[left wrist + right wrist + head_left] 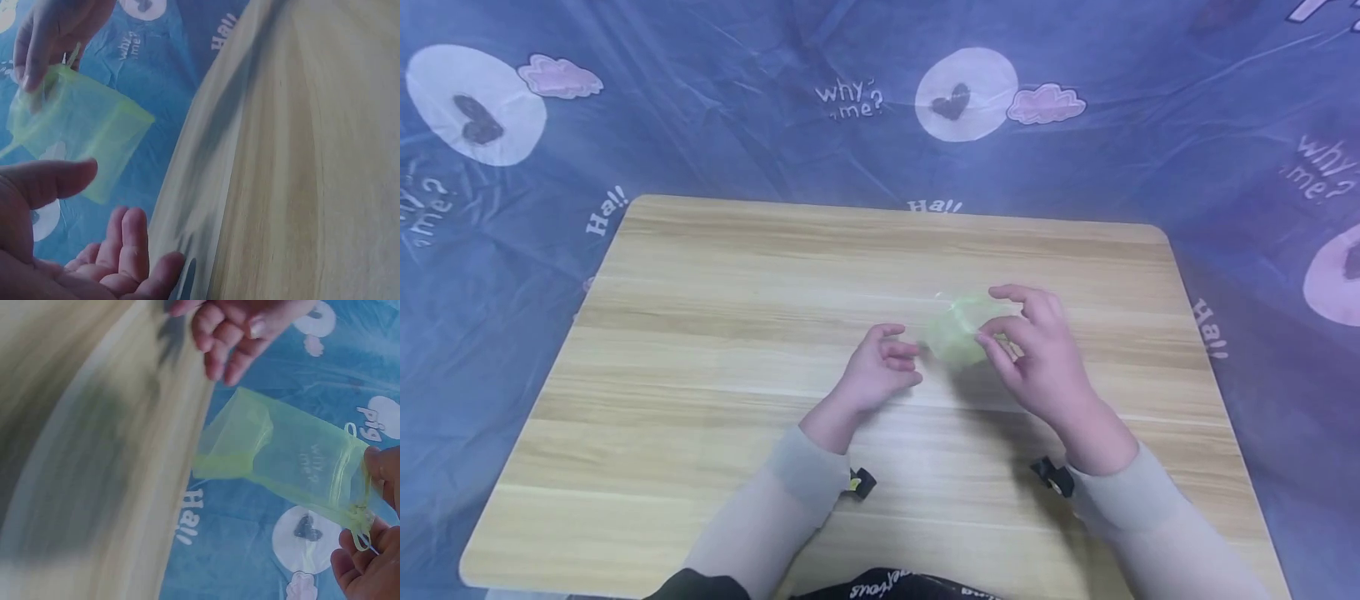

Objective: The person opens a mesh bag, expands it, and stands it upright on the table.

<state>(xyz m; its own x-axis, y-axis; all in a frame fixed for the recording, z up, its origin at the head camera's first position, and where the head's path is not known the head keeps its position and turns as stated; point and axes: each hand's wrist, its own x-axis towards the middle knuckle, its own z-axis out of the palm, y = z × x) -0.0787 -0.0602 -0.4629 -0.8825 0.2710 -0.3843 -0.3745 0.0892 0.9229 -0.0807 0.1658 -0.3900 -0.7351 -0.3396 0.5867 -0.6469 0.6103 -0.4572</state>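
From the head view, the right hand (1037, 350) pinches a green mesh pouch (958, 332) above the table (700, 333); the left hand (880, 367) hovers just beside it, fingers loosely curled, empty. The left wrist view shows the pouch just past the thumb. In the right wrist view, fingertips grip its drawstring end. Likely mid-handling; next calls for the left hand's grip.

Place: a makeshift home-like recording corner
Bench: small wood-grain bench (715, 350)
Backdrop: blue cartoon-printed cloth (722, 92) draped all around

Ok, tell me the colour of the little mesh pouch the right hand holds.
The pouch is sheer light green, see-through; the right wrist view shows it best.
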